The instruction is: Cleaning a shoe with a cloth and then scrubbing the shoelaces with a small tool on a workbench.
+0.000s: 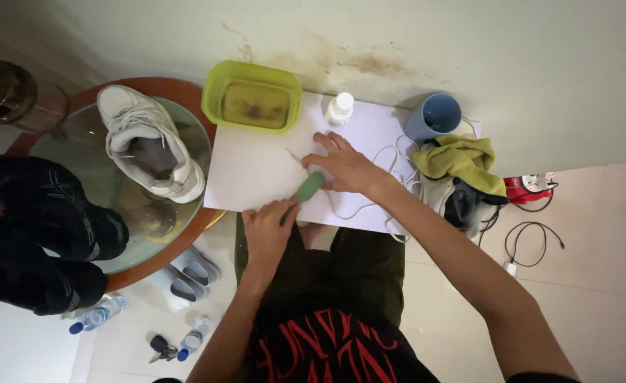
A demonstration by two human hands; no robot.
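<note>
View: head camera, looking straight down at a seated person's lap and the floor.
Work surface: white rectangular board (256, 170) lying across the knees, its left edge just beside the round glass-topped table (79, 152).
Left hand (267, 234): fingers curled shut around the lower end of a green-handled brush (309, 189), whose head points up and to the right over the board.
Right hand (345, 164): flat and spread, palm down, pressing a white shoelace (391, 157) onto the board; it grips nothing. The brush head meets the lace at the heel of this hand.
Lace run: loops trail off the board's right side toward the pile there.
Basin: yellow-green rectangular plastic tub of murky water (253, 96), at the board's top left corner.
Bottle: small white plastic bottle with a white cap (339, 108), upright, just right of the tub.
Cup: blue plastic cup (435, 115), at the board's top right corner.
Table load: one white lace-less sneaker (150, 142) on the glass; a pair of black shoes (43, 227) at the left rim.
Right side: yellow-green cloth (462, 157) draped over a second shoe.
Risk, judged: the board is unanchored on the knees, so hard scrubbing may tilt it and slop the tub or topple the bottle.
Risk, judged: the loose lace may slide under the flat hand, or snag and drag the cup.
</note>
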